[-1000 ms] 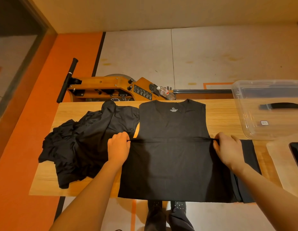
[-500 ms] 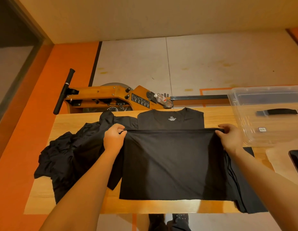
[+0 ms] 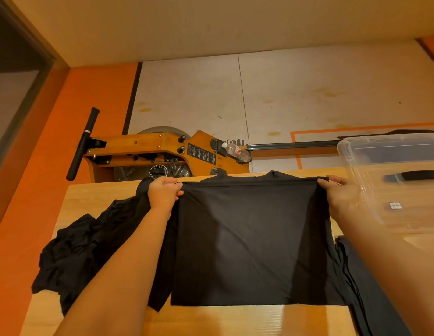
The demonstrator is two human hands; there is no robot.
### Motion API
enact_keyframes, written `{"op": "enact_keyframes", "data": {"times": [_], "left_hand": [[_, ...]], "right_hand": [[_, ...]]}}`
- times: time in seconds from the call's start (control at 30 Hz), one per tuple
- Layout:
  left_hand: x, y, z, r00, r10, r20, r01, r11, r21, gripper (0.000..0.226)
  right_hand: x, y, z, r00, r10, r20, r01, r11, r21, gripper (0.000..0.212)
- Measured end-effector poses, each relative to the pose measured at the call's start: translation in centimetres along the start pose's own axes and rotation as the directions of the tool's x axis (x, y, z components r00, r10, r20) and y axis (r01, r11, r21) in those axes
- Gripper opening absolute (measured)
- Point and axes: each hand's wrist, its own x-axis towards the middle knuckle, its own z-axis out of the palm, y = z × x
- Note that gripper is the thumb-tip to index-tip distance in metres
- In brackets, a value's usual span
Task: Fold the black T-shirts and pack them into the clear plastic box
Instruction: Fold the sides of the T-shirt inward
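A black T-shirt (image 3: 252,243) lies flat on the wooden table (image 3: 97,197), its lower half folded up over the upper half. My left hand (image 3: 162,192) pinches the left corner of the folded edge near the collar end. My right hand (image 3: 342,195) pinches the right corner at the same height. Only a strip of the collar shows beyond the edge. A crumpled pile of black T-shirts (image 3: 85,248) lies to the left, partly under my left arm. The clear plastic box (image 3: 390,175) stands at the right, next to my right hand.
More black cloth (image 3: 366,287) lies at the lower right beside the shirt. Behind the table stands an orange wooden rowing machine (image 3: 143,151) with a black handle and a water bottle (image 3: 236,151). The table's far edge runs just past my hands.
Both hands have carried the shirt's bottom edge further away from me, up to the collar. The printed size label is now covered.
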Motion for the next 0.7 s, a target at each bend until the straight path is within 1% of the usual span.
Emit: {"op": "enact_keyframes", "data": {"times": [0.1, 0.27, 0.37, 0.7], "left_hand": [[0.8, 0.4, 0.6, 1.0, -0.001, -0.005, 0.001, 1.0, 0.015, 0.016], [1.9, 0.8, 1.4, 1.0, 0.007, -0.017, -0.006, 0.999, 0.051, 0.017], [2.3, 0.9, 1.7, 0.999, 0.007, -0.037, -0.004, 0.998, 0.066, 0.017], [3.3, 0.5, 2.3, 0.996, -0.018, -0.085, 0.025, 0.997, 0.076, 0.017]], "right_hand": [[0.8, -0.2, 0.6, 1.0, 0.006, -0.011, -0.006, 1.0, 0.0, 0.026], [1.4, -0.6, 1.1, 1.0, 0.003, -0.016, -0.003, 1.0, -0.008, 0.031], [1.7, -0.7, 1.6, 1.0, -0.002, -0.022, 0.001, 1.0, -0.017, 0.03], [2.6, -0.9, 3.0, 0.999, 0.003, -0.036, -0.005, 0.999, -0.045, 0.028]]}}
